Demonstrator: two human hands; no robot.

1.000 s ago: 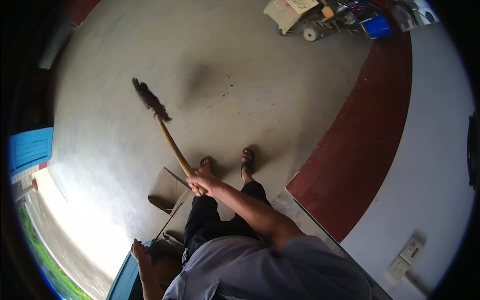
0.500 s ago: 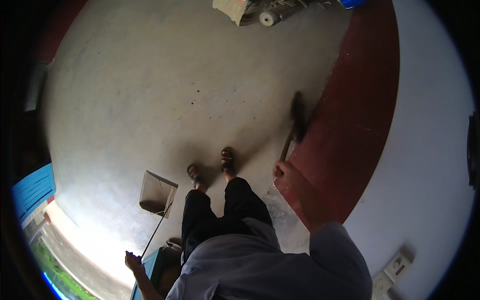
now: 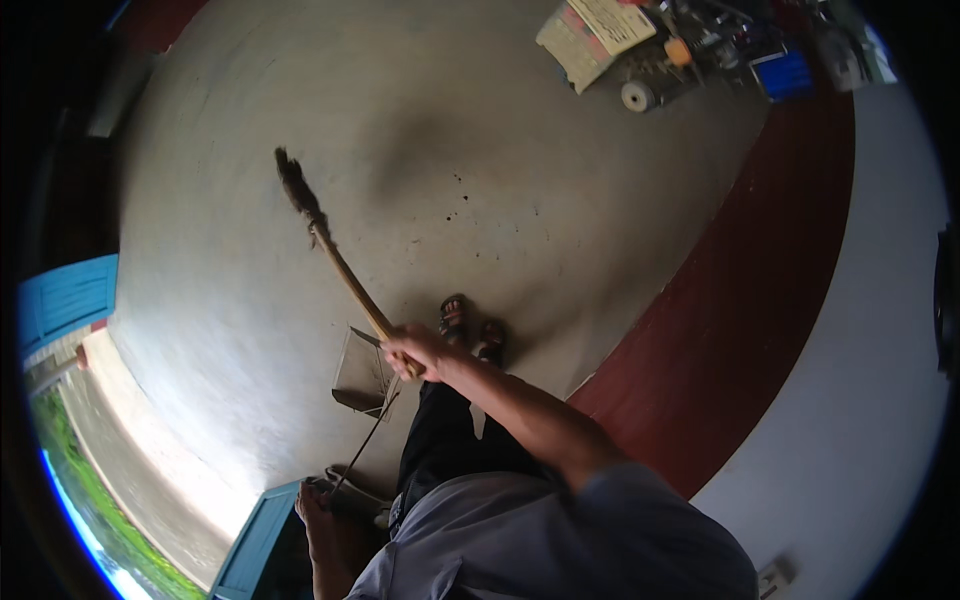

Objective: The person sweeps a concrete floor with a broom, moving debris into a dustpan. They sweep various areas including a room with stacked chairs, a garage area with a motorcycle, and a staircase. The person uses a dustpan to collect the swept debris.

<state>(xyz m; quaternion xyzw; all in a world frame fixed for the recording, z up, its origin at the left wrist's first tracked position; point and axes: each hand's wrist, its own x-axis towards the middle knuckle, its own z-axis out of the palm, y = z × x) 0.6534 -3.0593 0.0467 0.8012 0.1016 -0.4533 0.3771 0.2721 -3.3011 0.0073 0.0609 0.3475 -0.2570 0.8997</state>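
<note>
My right hand (image 3: 418,352) is closed round the end of a wooden-handled broom (image 3: 350,280). Its dark, worn bristle head (image 3: 298,190) points to the far left, raised above the concrete floor. Down at the lower left, my left hand (image 3: 314,500) grips the thin long handle of a dustpan (image 3: 358,375). The pan rests on the floor beside my feet, partly behind my right hand, and some dark stuff lies in its near end. Small dark crumbs of dirt (image 3: 450,216) are scattered on the floor ahead of my sandals.
A pale crate (image 3: 580,50), a white roll-like object (image 3: 637,96) and a blue box (image 3: 782,75) stand with clutter at the far right. A wall with a dark red lower band (image 3: 740,300) runs along the right. Blue door panels (image 3: 70,300) and a doorway are on the left.
My right hand has swung the broom from beside the red wall across to the left. The view has turned, and my left hand still has the dustpan's handle.
</note>
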